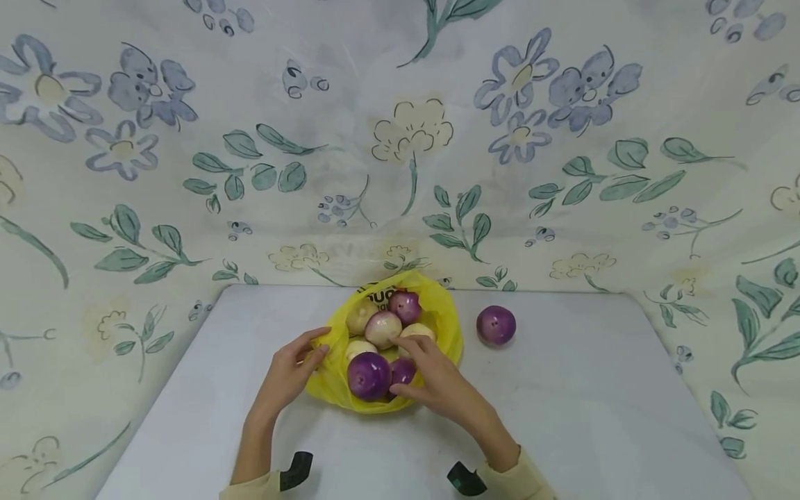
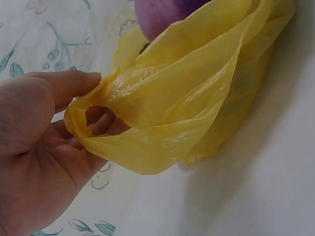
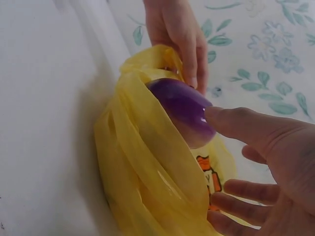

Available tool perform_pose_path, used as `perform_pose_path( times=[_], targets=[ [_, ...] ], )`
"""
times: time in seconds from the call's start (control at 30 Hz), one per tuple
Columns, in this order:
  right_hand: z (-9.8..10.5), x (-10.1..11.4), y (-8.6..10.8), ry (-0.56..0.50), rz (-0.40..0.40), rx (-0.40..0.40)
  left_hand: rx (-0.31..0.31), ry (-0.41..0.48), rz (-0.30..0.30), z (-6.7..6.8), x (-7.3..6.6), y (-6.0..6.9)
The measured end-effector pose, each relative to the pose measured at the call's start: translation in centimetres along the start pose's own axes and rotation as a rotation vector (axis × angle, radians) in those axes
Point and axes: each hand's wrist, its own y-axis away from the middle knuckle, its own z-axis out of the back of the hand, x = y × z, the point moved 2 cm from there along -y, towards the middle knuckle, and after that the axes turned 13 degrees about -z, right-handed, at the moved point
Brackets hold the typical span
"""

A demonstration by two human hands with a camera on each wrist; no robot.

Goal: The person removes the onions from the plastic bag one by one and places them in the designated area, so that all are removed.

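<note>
From above I can get into the yellow bag, whose mouth gapes upward, but the round vegetables crowd inside and leave only small gaps. My left hand pinches the left rim, blocking that side; my right hand fills the way over the right front. Between the bag and the loose purple vegetable I have just a narrow strip of tabletop, with broad room farther right. Behind, the patterned cloth walls me off. In front, there's passage between my forearms.
</note>
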Motion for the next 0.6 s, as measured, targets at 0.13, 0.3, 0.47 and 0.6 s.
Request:
perform_pose_path(
  times=[0.13,0.3,0.47,0.6],
  targets=[
    [-0.3,0.2,0.0,0.011,-0.009,0.006,0.002,-0.008,0.002,0.0,0.0,0.0],
    [-0.8,0.3,-0.1,0.034,-0.011,0.012,0.005,-0.007,0.021,-0.1,-0.2,0.2],
    [-1.3,0.2,-0.1,0.062,-0.013,0.026,0.009,-0.005,0.020,-0.3,-0.1,0.2],
    [-1.5,0.3,-0.2,0.071,-0.018,0.036,0.010,-0.012,0.014,-0.4,0.0,0.2]
  ],
)
